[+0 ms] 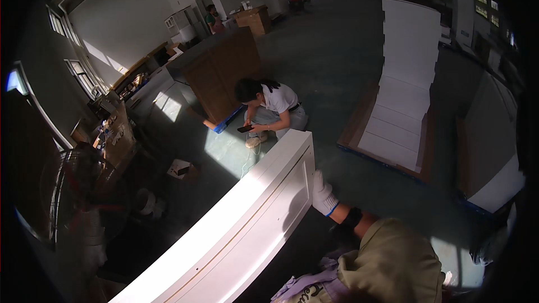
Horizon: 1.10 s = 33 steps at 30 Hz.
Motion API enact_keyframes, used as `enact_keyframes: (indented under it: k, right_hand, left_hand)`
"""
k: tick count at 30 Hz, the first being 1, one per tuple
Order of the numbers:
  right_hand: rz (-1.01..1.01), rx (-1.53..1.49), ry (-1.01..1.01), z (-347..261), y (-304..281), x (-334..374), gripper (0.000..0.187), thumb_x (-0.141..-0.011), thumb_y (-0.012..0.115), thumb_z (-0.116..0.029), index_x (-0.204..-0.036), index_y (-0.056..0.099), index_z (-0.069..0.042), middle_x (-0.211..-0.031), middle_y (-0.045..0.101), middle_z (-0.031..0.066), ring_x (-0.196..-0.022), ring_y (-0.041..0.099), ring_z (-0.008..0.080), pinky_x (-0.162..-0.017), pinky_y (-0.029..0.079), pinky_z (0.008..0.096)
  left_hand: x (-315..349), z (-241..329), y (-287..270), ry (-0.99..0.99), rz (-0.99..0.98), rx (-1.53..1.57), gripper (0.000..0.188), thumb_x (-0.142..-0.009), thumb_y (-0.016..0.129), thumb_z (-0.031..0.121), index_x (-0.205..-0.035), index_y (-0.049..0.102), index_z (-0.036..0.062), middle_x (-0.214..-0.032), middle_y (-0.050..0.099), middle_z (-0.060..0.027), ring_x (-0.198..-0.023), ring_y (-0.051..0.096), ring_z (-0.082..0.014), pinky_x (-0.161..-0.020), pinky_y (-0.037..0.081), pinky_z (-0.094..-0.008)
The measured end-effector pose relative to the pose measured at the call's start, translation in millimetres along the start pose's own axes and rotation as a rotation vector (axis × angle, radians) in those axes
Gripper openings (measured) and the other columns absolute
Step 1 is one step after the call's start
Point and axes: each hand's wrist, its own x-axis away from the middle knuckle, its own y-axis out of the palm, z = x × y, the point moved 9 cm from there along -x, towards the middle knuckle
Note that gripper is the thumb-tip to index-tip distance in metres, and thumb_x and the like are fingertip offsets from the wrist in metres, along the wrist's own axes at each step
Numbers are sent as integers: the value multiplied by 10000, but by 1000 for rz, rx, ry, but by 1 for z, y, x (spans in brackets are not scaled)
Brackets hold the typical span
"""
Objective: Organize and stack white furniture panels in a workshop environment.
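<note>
A long white panel (241, 230) with a thin groove along its top stands on edge, running from the lower left up to the middle. My right hand (324, 193), in a white glove with a blue cuff, comes in from the lower right on an olive sleeve. It grips the panel's side near its far end. My left hand is out of view.
A person (269, 106) crouches just beyond the panel's far end, holding a phone. Behind that person stands a brown wooden cabinet (222, 73). White panels (404, 95) lie stacked on a pallet at the right. A fan (73, 191) and cluttered benches fill the left.
</note>
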Motion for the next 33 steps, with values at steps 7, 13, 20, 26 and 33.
enact_keyframes:
  k: [7, 13, 20, 26, 33]
  right_hand:
    - [184, -44, 248, 76, -201, -42, 749, -893, 208, -595, -1027, 556, 55, -987, 594, 237, -934, 560, 367, -822, 430, 365]
    - [371, 115, 460, 111, -345, -50, 861, -832, 190, -692, -1029, 580, 50, -1002, 575, 295, -1017, 510, 449, -903, 386, 400]
    - [671, 168, 770, 181, -453, -1, 870, -811, 231, -718, -1026, 596, 42, -995, 594, 275, -1022, 525, 424, -905, 384, 393]
    - [840, 196, 967, 206, -498, 2, 854, -817, 245, -709, -987, 621, 39, -966, 610, 265, -1008, 553, 389, -889, 403, 380]
    - [987, 371, 1137, 224, -546, -13, 898, -808, 243, -727, -990, 612, 71, -949, 614, 267, -969, 578, 375, -849, 429, 383]
  left_hand:
    - [126, 75, 144, 26, -279, 29, 747, -862, 362, 620, -1177, 497, -44, -1047, 592, -159, -894, 588, -242, -767, 489, -339]
    - [229, 110, 253, 34, -535, -13, 749, -862, 363, 621, -1173, 502, -46, -1047, 595, -165, -893, 591, -246, -766, 489, -342]
    - [348, 123, 397, -19, -929, -129, 751, -861, 363, 621, -1169, 508, -48, -1046, 599, -172, -892, 594, -251, -766, 490, -345]
    - [463, 126, 546, 40, -1245, -177, 815, -826, 361, 673, -1119, 551, -64, -1011, 622, -159, -888, 600, -255, -779, 484, -341]
    - [629, 163, 679, 80, -1664, -237, 827, -825, 365, 677, -1045, 578, -91, -928, 626, -162, -826, 595, -230, -763, 467, -300]
